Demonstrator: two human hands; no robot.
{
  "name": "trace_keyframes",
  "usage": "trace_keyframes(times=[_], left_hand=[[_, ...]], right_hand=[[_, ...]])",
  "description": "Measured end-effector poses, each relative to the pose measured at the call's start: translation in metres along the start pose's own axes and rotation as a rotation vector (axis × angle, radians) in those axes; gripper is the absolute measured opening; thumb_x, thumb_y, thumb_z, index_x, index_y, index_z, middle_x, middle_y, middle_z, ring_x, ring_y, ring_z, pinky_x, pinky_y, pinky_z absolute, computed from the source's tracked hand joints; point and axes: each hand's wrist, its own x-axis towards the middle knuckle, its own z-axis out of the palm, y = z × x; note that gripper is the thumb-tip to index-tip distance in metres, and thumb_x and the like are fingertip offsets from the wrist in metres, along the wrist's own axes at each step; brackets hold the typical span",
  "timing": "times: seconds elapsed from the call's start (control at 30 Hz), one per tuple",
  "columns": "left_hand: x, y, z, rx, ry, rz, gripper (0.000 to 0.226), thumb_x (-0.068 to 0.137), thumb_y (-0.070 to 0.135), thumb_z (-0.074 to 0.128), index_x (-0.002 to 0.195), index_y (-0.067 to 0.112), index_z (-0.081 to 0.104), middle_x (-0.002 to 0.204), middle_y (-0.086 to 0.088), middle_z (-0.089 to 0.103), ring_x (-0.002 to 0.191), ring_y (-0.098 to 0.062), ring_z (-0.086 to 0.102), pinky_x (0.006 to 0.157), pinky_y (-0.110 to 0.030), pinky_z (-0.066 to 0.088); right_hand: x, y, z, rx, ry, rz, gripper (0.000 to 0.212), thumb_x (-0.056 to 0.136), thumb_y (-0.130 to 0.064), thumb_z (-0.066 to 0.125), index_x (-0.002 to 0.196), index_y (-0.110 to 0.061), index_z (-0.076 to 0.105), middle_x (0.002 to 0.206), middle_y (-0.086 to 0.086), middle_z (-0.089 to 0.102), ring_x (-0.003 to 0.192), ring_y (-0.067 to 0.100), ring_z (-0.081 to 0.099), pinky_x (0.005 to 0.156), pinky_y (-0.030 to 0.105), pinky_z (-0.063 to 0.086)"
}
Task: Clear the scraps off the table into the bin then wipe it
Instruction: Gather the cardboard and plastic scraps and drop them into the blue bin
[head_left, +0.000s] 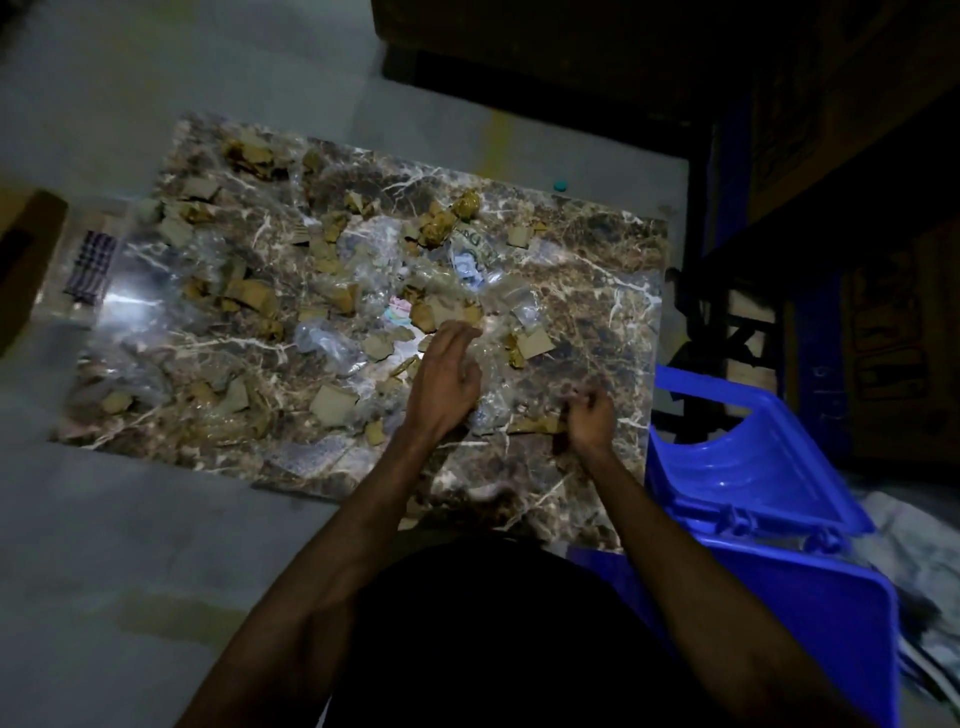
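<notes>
Now, from the left: cardboard and plastic scraps (332, 404) litter the marble bench (597, 249); left hand (447, 382) hovers with fingers spread, right hand (589, 418) curls around a scrap near the edge, blue bin (769, 525) just beside.

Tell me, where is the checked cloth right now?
In the head view the checked cloth lies at the far left end of the marble table, beside a brown cardboard box and well away from both hands.

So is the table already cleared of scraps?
No, cardboard scraps and clear plastic bits lie all over the marble table, with the left hand reaching among them.
</notes>
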Motion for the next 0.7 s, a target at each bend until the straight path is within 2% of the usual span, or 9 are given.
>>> trace_keyframes(times=[0.1, 0.2, 0.27, 0.33, 0.4, 0.5, 0.57, 0.63, 0.7], left_hand=[[-0.044, 0.002, -0.004, 0.015, 0.062, -0.072, 0.043, 0.096, 0.008, 0.056, 0.139, 0.009, 0.059, 0.15, -0.012, 0.05, 0.143, -0.028, 0.043, 0.118, -0.036, 0.039], [-0.094, 0.0, -0.001, -0.024, 0.077, -0.173, 0.04, 0.097, 0.009, 0.06, 0.137, 0.008, 0.059, 0.144, -0.011, 0.053, 0.132, -0.027, 0.052, 0.105, -0.032, 0.046], [-0.117, -0.005, 0.0, -0.049, 0.089, -0.273, 0.04, 0.095, 0.004, 0.061, 0.135, 0.005, 0.059, 0.139, -0.014, 0.055, 0.122, -0.028, 0.059, 0.102, -0.027, 0.05], [-0.137, -0.008, -0.002, -0.067, 0.083, -0.385, 0.041, 0.095, 0.001, 0.062, 0.136, 0.002, 0.059, 0.138, -0.018, 0.056, 0.114, -0.022, 0.061, 0.092, -0.005, 0.045], [-0.151, -0.013, -0.007, -0.058, 0.1, -0.44, 0.041, 0.096, 0.003, 0.063, 0.137, 0.003, 0.058, 0.136, -0.018, 0.058, 0.105, -0.015, 0.058, 0.078, -0.002, 0.039], [-0.162, -0.025, -0.012, -0.056, 0.133, -0.5, 0.044, 0.094, 0.009, 0.066, 0.138, 0.009, 0.059, 0.135, -0.014, 0.061, 0.103, -0.014, 0.061, 0.082, -0.019, 0.044], [-0.166, -0.028, -0.014, -0.047, 0.16, -0.533, 0.044, 0.094, 0.009, 0.066, 0.137, 0.007, 0.06, 0.134, -0.013, 0.059, 0.104, -0.014, 0.058, 0.082, -0.015, 0.041], [-0.169, -0.03, -0.015, -0.042, 0.182, -0.559, 0.041, 0.095, 0.006, 0.066, 0.136, 0.005, 0.061, 0.131, -0.014, 0.057, 0.097, -0.013, 0.054, 0.07, -0.005, 0.039], [-0.173, -0.032, -0.016, -0.049, 0.175, -0.565, 0.041, 0.095, 0.005, 0.066, 0.135, 0.004, 0.06, 0.129, -0.015, 0.057, 0.094, -0.016, 0.058, 0.069, -0.007, 0.047]], right_hand=[[-0.028, 0.028, 0.0, -0.03, 0.008, 0.086, 0.021, 0.096, -0.002, 0.052, 0.11, 0.005, 0.064, 0.114, 0.027, 0.066, 0.106, 0.04, 0.062, 0.092, 0.041, 0.047], [-0.055, 0.027, 0.021, -0.004, -0.038, -0.02, 0.015, 0.094, -0.015, 0.052, 0.094, -0.003, 0.061, 0.102, 0.023, 0.063, 0.092, 0.032, 0.058, 0.085, 0.04, 0.045], [-0.066, 0.008, 0.033, 0.065, -0.145, -0.044, 0.018, 0.099, -0.007, 0.053, 0.11, 0.003, 0.062, 0.109, 0.019, 0.063, 0.096, 0.028, 0.056, 0.083, 0.033, 0.047], [-0.066, -0.011, 0.045, 0.166, -0.265, -0.02, 0.035, 0.1, 0.001, 0.051, 0.135, 0.004, 0.055, 0.108, 0.017, 0.063, 0.087, 0.026, 0.054, 0.057, 0.02, 0.048], [-0.056, -0.015, 0.053, 0.209, -0.324, 0.037, 0.048, 0.097, -0.002, 0.051, 0.146, -0.003, 0.05, 0.096, 0.018, 0.065, 0.07, 0.025, 0.053, 0.044, 0.023, 0.04], [-0.054, 0.007, 0.047, 0.102, -0.24, 0.04, 0.034, 0.091, -0.015, 0.061, 0.124, -0.006, 0.061, 0.104, 0.017, 0.067, 0.085, 0.033, 0.064, 0.069, 0.039, 0.052], [-0.075, 0.03, 0.032, 0.051, -0.141, -0.002, 0.02, 0.084, -0.016, 0.062, 0.102, -0.008, 0.059, 0.098, 0.019, 0.066, 0.087, 0.036, 0.065, 0.08, 0.041, 0.057], [-0.098, 0.054, 0.024, -0.018, -0.191, -0.083, 0.018, 0.087, -0.009, 0.064, 0.103, -0.006, 0.057, 0.092, 0.014, 0.061, 0.078, 0.027, 0.058, 0.071, 0.029, 0.05], [-0.117, 0.069, 0.026, -0.109, -0.3, -0.176, 0.03, 0.086, -0.003, 0.07, 0.115, -0.005, 0.061, 0.111, 0.015, 0.059, 0.093, 0.026, 0.058, 0.069, 0.024, 0.043]])
